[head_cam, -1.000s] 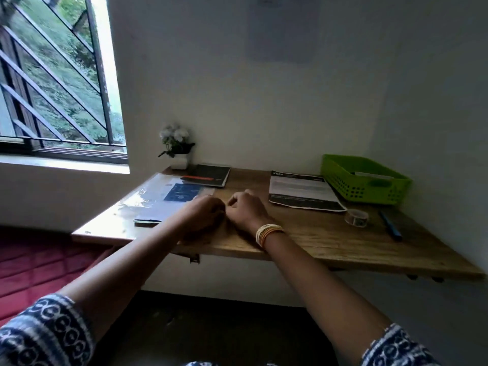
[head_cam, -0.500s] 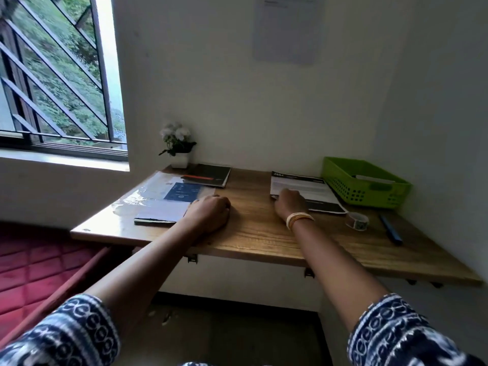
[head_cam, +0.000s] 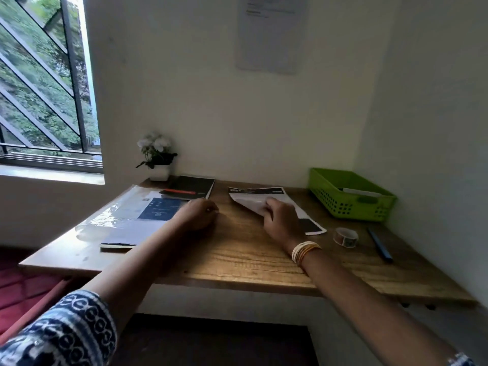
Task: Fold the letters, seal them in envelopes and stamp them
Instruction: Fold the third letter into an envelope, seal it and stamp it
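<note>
Letters lie in two spots on the counter (head_cam: 237, 249). Toward its left edge a clear plastic sleeve (head_cam: 116, 220) covers papers with a dark blue panel, probably stock kept flat. The left hand (head_cam: 196, 215) rests curled beside it at mid-counter, fingers closed on nothing I can see, likely steadying. Near the back edge the right hand (head_cam: 281, 220) lifts the near-left corner of the printed letter (head_cam: 260, 200), fingers pinching the paper, apparently to take the top sheet for folding. Toward the right edge sit a green basket (head_cam: 351, 199) with something pale inside, a roll of tape or stamps (head_cam: 345, 236), too small to tell, and a blue pen (head_cam: 380, 244). Print is unreadable.
</note>
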A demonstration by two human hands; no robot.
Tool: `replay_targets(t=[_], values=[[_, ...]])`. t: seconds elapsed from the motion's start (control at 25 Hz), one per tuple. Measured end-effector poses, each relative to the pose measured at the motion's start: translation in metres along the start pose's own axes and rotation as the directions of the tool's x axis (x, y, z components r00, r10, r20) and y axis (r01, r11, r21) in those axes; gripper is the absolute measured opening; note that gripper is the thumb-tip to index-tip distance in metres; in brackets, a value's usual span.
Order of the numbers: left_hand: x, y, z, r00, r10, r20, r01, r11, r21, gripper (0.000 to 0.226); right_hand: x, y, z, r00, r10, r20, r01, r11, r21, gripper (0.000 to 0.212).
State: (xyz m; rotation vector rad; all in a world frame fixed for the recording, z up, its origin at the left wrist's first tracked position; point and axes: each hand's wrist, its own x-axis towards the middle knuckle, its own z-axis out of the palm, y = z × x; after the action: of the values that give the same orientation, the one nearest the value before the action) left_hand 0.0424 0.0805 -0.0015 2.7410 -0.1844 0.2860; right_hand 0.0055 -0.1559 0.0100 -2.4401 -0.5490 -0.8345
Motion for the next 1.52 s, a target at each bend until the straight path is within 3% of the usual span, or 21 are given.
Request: replay_targets(t=[0.08,0.16,0.28,0.36,0.52,0.68,0.88,1.08,1.2,1.36,1.44,1.52], values=[[0.005,-0.015,0.004,0.992,-0.097,-0.075,0.064,0.93,-0.363,0.03,-0.011,0.002,-0.01,0.999,-0.024,-0.024,0.026,0.993,0.114,0.009],[0.006,-0.019,0.002,0.982,-0.179,-0.066,0.076,0.681,-0.729,0.031,-0.017,0.005,-0.02,0.998,0.02,-0.067,-0.006,0.979,0.206,0.013],[0.006,-0.019,-0.006,0.965,-0.26,-0.029,0.082,0.404,-0.911,0.035,-0.02,0.01,-0.03,0.996,0.077,-0.035,-0.061,0.94,0.335,0.023],[0.007,-0.022,-0.008,0.95,-0.308,-0.049,0.063,0.345,-0.936,0.042,-0.019,0.014,-0.033,0.996,0.073,-0.055,-0.048,0.925,0.377,0.029],[-0.001,-0.026,-0.014,0.876,-0.425,-0.228,-0.037,0.412,-0.91,0.047,-0.018,0.023,-0.037,0.987,0.094,-0.132,-0.017,0.869,0.495,0.041],[-0.006,-0.034,-0.016,0.808,-0.518,-0.28,0.092,0.581,-0.809,0.053,-0.015,0.038,-0.03,0.991,0.13,-0.01,-0.105,0.84,0.532,0.053],[-0.014,-0.027,-0.019,0.902,-0.431,-0.027,0.181,0.436,-0.882,0.036,-0.017,0.04,-0.031,0.961,0.245,0.124,-0.273,0.908,0.318,0.044],[-0.015,-0.026,-0.019,0.922,-0.386,-0.014,0.234,0.588,-0.774,0.033,-0.019,0.035,-0.03,0.902,0.356,0.244,-0.385,0.919,0.082,0.032],[-0.018,-0.02,-0.021,0.934,-0.357,-0.006,0.238,0.636,-0.734,0.022,-0.016,0.025,-0.026,0.875,0.428,0.225,-0.419,0.904,-0.088,0.021],[-0.019,-0.017,-0.021,0.942,-0.337,-0.002,0.235,0.661,-0.713,0.016,-0.002,-0.011,-0.019,0.88,0.426,0.209,-0.365,0.889,-0.276,0.03],[-0.018,-0.017,-0.02,0.941,-0.338,-0.001,0.237,0.662,-0.711,0.015,0.014,-0.03,-0.009,0.863,0.401,0.306,-0.313,0.901,-0.299,0.036],[-0.019,-0.016,-0.02,0.945,-0.328,0.001,0.235,0.674,-0.7,0.013,0.027,-0.048,0.008,0.84,0.287,0.46,-0.229,0.957,-0.179,0.04]])
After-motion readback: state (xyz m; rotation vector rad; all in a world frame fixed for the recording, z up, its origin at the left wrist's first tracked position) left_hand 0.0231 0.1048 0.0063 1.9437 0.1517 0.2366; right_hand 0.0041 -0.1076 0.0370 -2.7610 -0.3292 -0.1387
